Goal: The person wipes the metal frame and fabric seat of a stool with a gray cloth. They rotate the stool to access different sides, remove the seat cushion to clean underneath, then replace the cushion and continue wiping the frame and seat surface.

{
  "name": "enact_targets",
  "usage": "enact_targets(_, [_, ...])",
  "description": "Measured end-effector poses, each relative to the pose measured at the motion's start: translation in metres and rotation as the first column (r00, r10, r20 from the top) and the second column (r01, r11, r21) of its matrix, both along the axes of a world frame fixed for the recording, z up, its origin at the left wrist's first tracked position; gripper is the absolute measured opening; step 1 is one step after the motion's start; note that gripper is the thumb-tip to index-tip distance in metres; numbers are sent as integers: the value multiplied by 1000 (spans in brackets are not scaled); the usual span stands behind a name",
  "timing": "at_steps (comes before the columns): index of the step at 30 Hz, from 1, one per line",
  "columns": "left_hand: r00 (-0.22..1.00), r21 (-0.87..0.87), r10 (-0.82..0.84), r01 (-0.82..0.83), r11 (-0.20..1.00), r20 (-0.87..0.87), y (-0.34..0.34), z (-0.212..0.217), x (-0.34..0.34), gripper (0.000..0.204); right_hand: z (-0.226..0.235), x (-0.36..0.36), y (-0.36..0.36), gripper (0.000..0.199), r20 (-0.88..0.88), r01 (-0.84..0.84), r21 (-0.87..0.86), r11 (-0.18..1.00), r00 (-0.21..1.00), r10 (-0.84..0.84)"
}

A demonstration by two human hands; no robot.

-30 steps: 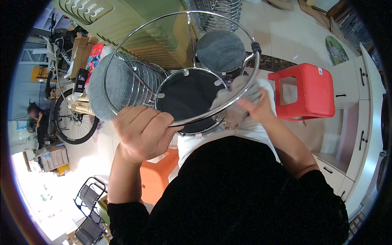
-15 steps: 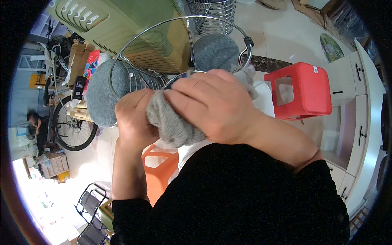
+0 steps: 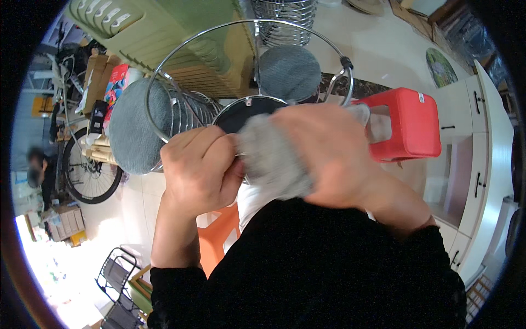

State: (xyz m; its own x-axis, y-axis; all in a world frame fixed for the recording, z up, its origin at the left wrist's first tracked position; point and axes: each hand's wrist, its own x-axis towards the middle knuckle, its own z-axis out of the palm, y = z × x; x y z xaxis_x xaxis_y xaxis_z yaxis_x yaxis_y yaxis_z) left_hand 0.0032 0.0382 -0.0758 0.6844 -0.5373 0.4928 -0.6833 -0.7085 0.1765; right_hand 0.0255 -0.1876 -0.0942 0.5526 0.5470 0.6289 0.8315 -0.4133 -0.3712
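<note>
A chrome wire frame (image 3: 164,66) with round grey pads is held up in front of my chest. My left hand (image 3: 200,167) grips its lower ring beside a round black disc (image 3: 241,115). A grey cloth (image 3: 271,162) is bunched under my right hand (image 3: 329,156), pressed against the disc and the ring. One grey pad (image 3: 129,126) sits at the frame's left, another grey pad (image 3: 289,71) at its top. Most of the disc is hidden behind my right hand and the cloth.
A red plastic stool (image 3: 408,123) stands right of my hands, an orange stool (image 3: 219,236) below them. A green crate (image 3: 164,38) lies at the top left, a wire basket (image 3: 285,19) at the top. A bicycle (image 3: 87,175) and white cabinets (image 3: 482,159) flank the floor.
My right hand with the grey cloth has come from the disc's right edge across its face to the lower ring. The frame has tilted slightly; my left hand keeps its grip.
</note>
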Motion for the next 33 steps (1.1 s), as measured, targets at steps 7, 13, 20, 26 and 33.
enact_targets(7, [998, -75, 39, -42, 996, -40, 24, -1, -8, 17, -21, 30, 5, 42, 274, -193, -73, 978, 939, 206])
enact_targets(13, [997, -147, 63, -69, 987, -42, 44, -5, -8, 15, -27, 92, -48, 67, -353, -180, 118, 976, 912, 211])
enact_targets(20, [997, -124, 67, -69, 990, -23, 49, -8, -8, 13, -4, 24, 26, 38, 50, -118, 3, 993, 992, 118])
enact_targets(26, [996, -128, 76, -83, 988, -54, 49, -6, -12, 15, -10, 26, 23, 29, 138, -131, -56, 990, 981, 137])
enact_targets(33, [998, -171, 38, -47, 984, -58, 56, -7, -7, 29, -30, 86, -49, 60, -142, -120, 122, 985, 980, 137])
